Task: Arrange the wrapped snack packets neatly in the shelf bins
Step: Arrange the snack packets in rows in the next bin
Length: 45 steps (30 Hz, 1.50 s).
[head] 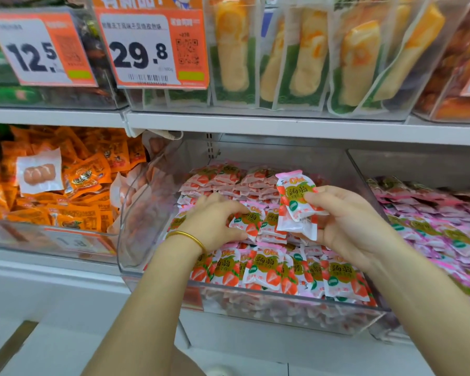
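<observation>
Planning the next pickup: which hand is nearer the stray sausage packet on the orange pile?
Left. The left hand grips a strawberry packet in the middle bin, right of the sausage packet; the right hand holds a raised packet farther right.

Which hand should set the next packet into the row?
Right: the right hand holds a strawberry packet raised above the rows; the left hand grips a row packet down in the clear bin.

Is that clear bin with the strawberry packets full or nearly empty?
Fairly full: strawberry packets fill the clear bin in rows up to about its front rim; only the back wall shows bare above them.
</observation>
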Available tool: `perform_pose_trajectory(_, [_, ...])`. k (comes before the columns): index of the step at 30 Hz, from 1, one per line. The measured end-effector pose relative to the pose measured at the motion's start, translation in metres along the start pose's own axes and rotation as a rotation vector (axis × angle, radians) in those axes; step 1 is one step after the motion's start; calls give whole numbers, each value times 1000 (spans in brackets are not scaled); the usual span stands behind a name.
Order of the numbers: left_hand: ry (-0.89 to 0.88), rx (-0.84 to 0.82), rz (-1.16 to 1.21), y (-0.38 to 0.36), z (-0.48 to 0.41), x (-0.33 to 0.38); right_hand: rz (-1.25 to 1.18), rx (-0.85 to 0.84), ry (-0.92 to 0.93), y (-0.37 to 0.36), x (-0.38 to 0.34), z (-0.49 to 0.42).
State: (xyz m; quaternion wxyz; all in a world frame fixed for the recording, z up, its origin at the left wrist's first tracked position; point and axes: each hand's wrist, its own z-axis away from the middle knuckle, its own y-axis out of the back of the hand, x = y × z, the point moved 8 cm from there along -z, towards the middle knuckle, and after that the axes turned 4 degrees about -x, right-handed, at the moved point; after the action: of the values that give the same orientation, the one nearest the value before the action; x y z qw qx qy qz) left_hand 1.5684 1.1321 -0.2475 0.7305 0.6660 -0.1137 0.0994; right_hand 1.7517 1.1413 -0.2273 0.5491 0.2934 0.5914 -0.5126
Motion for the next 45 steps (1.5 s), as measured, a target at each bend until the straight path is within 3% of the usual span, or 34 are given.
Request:
perform_pose_trajectory(4, [-14,4,-9,-3,-4,4,53,-15,-22,-3,4,1])
perform_pose_trajectory(7, [-68,36,184,7,0,-2,95,-41,-34,-8,6,1])
perform_pose_trajectory(11, [64,490,377,60,27,-38,257,-31,-27,-25,9,-10])
perform_pose_trajectory(13, [153,592,413,67,40,-54,337,-32,-17,-41,13,-21])
perform_pose_trajectory(20, [192,567,500,62,50,-69,414,-92,-67,-124,37,-59])
perform_pose_trajectory(24, [188,484,393,59,49,-69,611,-159,-138,-131,43,-61])
perform_pose_trajectory(28, [212,279,233,44,43,-64,858,-77,-11,-106,21,-63])
perform_pose_trajectory(33, [189,63,66,24,36,-58,915,-146,10,-104,21,-61])
perform_pose_trajectory(35, [219,42,35,22,34,-61,943,-122,64,-108,20,-63])
perform_pose_trajectory(38, [253,59,10,22,32,-63,1232,-25,239,-125,7,-64])
perform_pose_trajectory(42, [329,70,-17,23,31,-68,1349,-220,269,-152,21,-71])
perform_pose_trajectory(45, [389,48,2,23,35,-72,1347,-198,294,-144,23,-70])
